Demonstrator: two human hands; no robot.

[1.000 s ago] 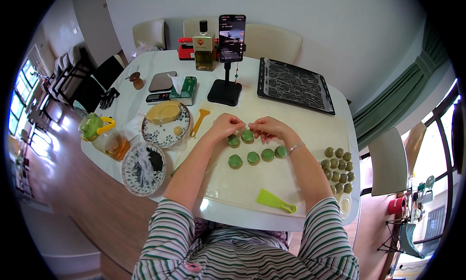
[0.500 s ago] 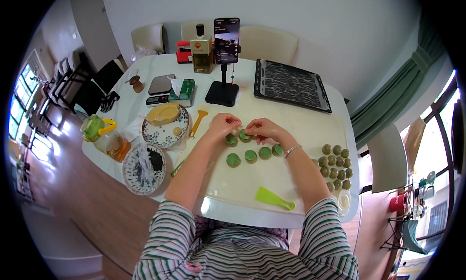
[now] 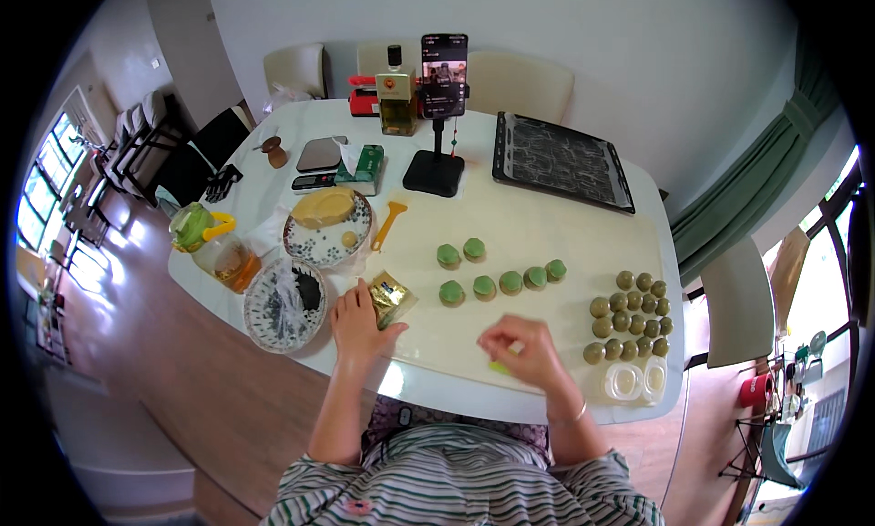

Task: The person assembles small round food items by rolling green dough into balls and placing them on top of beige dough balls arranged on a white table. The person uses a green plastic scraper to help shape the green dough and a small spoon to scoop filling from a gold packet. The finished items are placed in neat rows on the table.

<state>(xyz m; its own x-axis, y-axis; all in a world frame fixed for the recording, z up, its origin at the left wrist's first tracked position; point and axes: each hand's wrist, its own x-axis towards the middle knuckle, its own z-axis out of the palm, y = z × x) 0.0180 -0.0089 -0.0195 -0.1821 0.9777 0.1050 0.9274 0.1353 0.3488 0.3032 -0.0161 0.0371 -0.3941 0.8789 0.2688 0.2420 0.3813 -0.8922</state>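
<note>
Left hand [image 3: 357,327]: lower centre-left, thumb and forefinger spread wide, touching shiny gold foil packet [image 3: 389,294] at right. Right hand [image 3: 529,355]: lower centre, fingers curled, grip unclear, over lime-green plastic scraper [image 3: 499,367]. Both withdrawn from seven small green-topped dough-like rounds [image 3: 484,286], mid-frame, above right hand.

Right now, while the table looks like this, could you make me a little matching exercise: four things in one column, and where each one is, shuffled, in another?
Things:
1. phone
2. yellow lump
3. gold packet
4. olive-green balls

Places:
A. on the patterned plate
B. grouped near the table's right edge
C. upright on a black stand
D. at the fingers and thumb of the left hand

Right pairs:
1-C, 2-A, 3-D, 4-B
</note>
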